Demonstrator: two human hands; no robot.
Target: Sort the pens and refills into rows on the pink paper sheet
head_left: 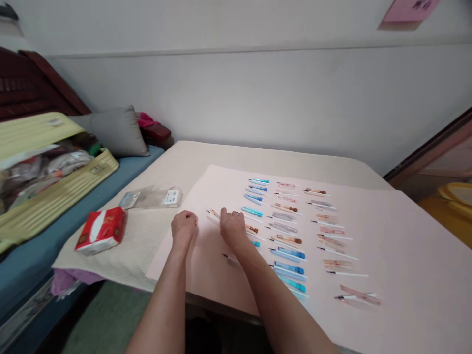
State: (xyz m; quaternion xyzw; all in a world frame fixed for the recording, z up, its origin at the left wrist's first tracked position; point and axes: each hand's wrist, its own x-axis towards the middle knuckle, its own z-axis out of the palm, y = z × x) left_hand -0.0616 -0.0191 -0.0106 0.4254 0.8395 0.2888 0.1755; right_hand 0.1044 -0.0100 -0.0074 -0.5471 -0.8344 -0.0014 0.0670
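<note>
My left hand (pixel 183 227) rests as a closed fist on the pale pink sheet (pixel 405 246), with nothing visible in it. My right hand (pixel 232 229) is beside it, fingers curled down on a small brown-and-white pen-like stick (pixel 213 214) that pokes out to its left. Several similar small sticks lie in rows to the right: blue ones (pixel 291 253), clear ones (pixel 283 216) and brown or pink ones (pixel 332 231). One thin stick (pixel 227 256) lies alone under my right wrist.
A red tissue pack (pixel 100 230) and a clear plastic packet (pixel 153 197) lie on a cream cloth at the table's left. An open yellow suitcase (pixel 47 196) full of things sits on a blue bed, with a grey pillow (pixel 117 130) behind.
</note>
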